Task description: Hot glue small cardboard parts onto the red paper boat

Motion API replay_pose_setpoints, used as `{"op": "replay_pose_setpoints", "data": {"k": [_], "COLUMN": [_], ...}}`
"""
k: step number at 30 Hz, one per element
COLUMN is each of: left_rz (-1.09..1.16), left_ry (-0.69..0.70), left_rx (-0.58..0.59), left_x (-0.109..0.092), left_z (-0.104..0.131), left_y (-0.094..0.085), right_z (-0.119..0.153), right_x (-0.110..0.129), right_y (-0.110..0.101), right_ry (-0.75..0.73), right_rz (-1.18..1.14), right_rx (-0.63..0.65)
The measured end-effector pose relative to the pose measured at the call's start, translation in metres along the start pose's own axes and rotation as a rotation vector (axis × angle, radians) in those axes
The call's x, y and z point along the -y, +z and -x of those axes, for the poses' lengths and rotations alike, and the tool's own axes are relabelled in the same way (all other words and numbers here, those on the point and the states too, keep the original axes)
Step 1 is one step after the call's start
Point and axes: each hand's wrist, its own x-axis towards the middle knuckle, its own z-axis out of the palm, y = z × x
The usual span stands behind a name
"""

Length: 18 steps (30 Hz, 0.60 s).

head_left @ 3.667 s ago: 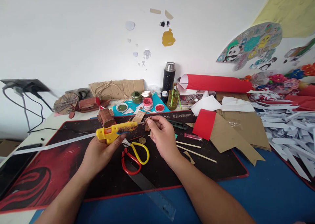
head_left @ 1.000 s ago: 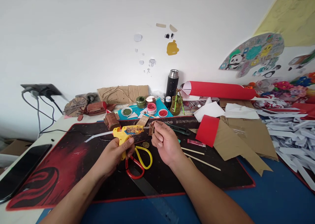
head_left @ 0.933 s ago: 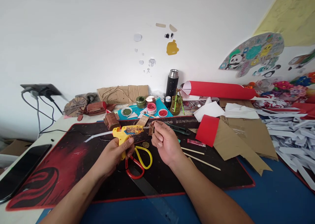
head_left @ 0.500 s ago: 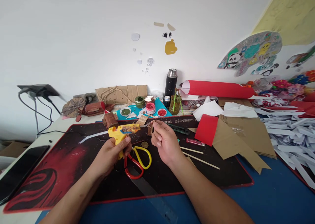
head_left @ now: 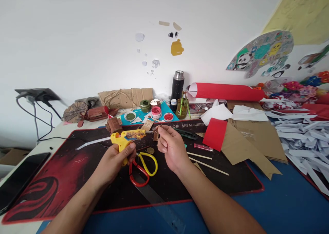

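Note:
My left hand is wrapped round the handle of a yellow hot glue gun, its nozzle pointing right. A white glue stick sticks out of the gun's back end. Right at the nozzle, my right hand is closed in a pinch on a small, thin brown piece, too small to name. Below and between the hands lie scissors with one red and one yellow handle. A small brown cardboard piece shows partly behind my right fingertips.
Open paint pots stand at the back near a black thermos. Wooden sticks, red card and cardboard lie to the right. A phone is at the left, a clear ruler in front.
The glue stick's free end sits slightly further left and the gun has shifted a little left. The view has moved slightly. Both hands keep their grips near the nozzle.

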Motion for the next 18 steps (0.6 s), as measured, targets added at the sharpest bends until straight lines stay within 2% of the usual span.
{"op": "replay_pose_setpoints", "data": {"k": [7,13,18], "left_rz": [-0.049,-0.113,-0.123], "left_ry": [-0.03,-0.102,-0.092], "left_rx": [-0.033,-0.14,-0.209], "left_x": [-0.002,-0.012,-0.016], "left_z": [0.002,0.005,0.006], "left_y": [0.0,0.005,0.008], "right_z": [0.001,0.001,0.001], "right_x": [0.001,0.001,0.003], "right_y": [0.001,0.002,0.001], "right_ry": [-0.031,-0.038,0.001], "right_rz": [0.016,0.01,-0.037], "right_rx": [-0.012,-0.017,-0.011]}}
